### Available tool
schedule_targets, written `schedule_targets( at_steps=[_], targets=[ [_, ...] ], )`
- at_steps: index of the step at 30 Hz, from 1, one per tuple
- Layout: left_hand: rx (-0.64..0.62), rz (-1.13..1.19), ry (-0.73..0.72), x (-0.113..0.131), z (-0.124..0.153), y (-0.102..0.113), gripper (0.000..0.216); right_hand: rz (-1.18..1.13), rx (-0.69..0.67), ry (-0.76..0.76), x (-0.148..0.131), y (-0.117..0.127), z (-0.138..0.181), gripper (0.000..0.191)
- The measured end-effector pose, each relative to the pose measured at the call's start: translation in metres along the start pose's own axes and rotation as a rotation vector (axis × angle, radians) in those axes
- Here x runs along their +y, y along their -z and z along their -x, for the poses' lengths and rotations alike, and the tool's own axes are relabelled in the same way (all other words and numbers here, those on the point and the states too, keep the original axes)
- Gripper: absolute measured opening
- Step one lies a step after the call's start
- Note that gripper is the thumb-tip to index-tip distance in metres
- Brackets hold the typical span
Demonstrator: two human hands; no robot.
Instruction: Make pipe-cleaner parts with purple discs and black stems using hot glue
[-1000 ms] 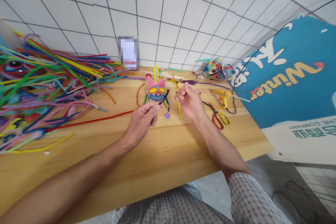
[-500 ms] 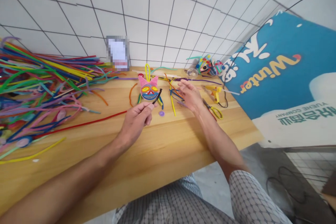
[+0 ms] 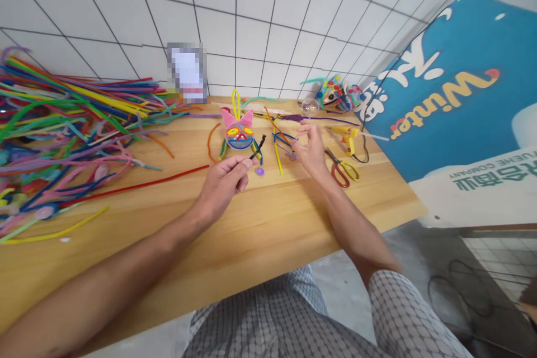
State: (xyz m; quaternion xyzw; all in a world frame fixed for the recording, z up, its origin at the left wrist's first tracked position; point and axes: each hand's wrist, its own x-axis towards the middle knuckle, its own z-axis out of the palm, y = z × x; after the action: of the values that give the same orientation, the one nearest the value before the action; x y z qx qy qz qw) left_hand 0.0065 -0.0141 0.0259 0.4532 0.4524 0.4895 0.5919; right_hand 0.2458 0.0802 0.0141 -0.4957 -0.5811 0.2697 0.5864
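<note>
My left hand [image 3: 229, 182] pinches a short black pipe cleaner [image 3: 259, 147], its free end slanting up to the right. Just behind it is a cat-faced ornament [image 3: 240, 137] with pink ears, yellow eye rings, a blue mouth outline and a yellow loop on top. A small purple disc [image 3: 260, 171] lies to the right of the fingertips. Over the table on the right, my right hand [image 3: 310, 151] is open, its fingers loosely bent and apart. Close to it are blue pipe cleaners [image 3: 283, 139] and a yellow pipe cleaner [image 3: 278, 156].
A big heap of coloured pipe cleaners [image 3: 84, 100] covers the table's left side. To the right lie scissors [image 3: 346, 170] and a yellow glue gun [image 3: 348, 139]. Decorated balls [image 3: 333, 94] and a clear ball [image 3: 309, 106] sit by the tiled wall, with a blurred-out screen [image 3: 187, 72] further left.
My right hand has shifted slightly right, its fingers curling more, and the scissors show more fully. My left hand still grips the black pipe cleaner. The whole view has tilted slightly.
</note>
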Motion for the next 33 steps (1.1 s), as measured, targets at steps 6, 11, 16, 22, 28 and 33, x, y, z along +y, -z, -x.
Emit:
schedule_targets(
  at_steps=[6, 11, 16, 22, 28, 33],
  targets=[
    [-0.047, 0.071, 0.107, 0.002, 0.004, -0.007, 0.029, -0.252, -0.346, -0.157, -0.027, -0.014, 0.034, 0.030],
    [-0.124, 0.098, 0.170, 0.001, 0.007, -0.012, 0.027, -0.345, -0.431, -0.193, -0.041, -0.025, 0.049, 0.039],
    [-0.134, 0.132, 0.172, -0.003, 0.009, -0.015, 0.033, -0.297, -0.497, -0.163, -0.045, -0.024, 0.053, 0.040],
    [-0.122, 0.106, 0.113, -0.005, 0.010, -0.015, 0.028, -0.274, -0.536, -0.137, -0.046, -0.025, 0.059, 0.037],
    [-0.150, 0.136, 0.131, -0.007, 0.012, -0.016, 0.035, -0.350, -0.508, -0.205, -0.040, -0.028, 0.059, 0.039],
    [-0.144, 0.135, 0.116, -0.012, 0.011, -0.015, 0.032, -0.346, -0.507, -0.180, -0.036, -0.030, 0.060, 0.038]
  ],
)
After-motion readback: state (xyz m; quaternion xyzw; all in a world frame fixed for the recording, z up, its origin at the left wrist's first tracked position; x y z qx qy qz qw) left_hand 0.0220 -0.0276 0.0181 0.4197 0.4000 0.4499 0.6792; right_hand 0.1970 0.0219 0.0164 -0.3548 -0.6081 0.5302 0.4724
